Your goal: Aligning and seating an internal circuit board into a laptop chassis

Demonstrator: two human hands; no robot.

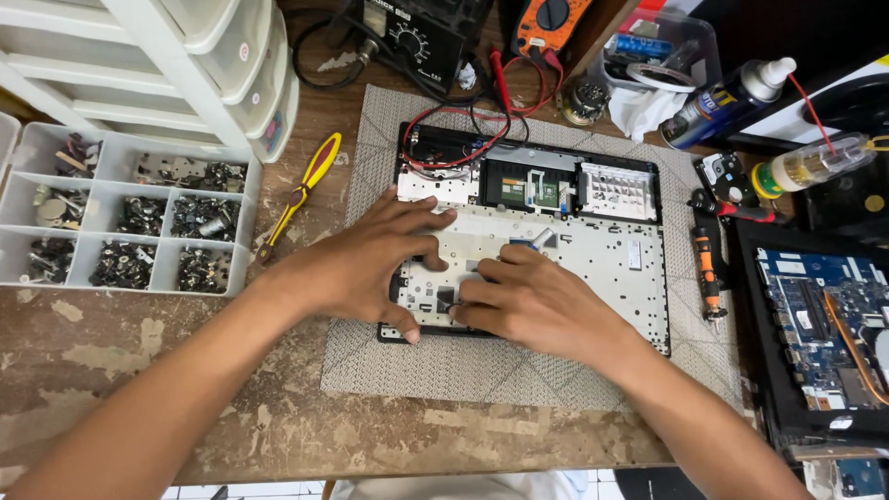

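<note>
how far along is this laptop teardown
Done: the laptop shell lies opened on the mat, and a blue circuit board sits apart at right. In hand: left hand and right hand press on its pale metal plate. Left: that plate remains in place.

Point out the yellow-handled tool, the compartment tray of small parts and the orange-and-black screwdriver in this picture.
yellow-handled tool (319,164), head view, on the yellow handle.
compartment tray of small parts (105,202), head view, on a white divider wall between compartments.
orange-and-black screwdriver (707,268), head view, on the middle of its grip.
</note>
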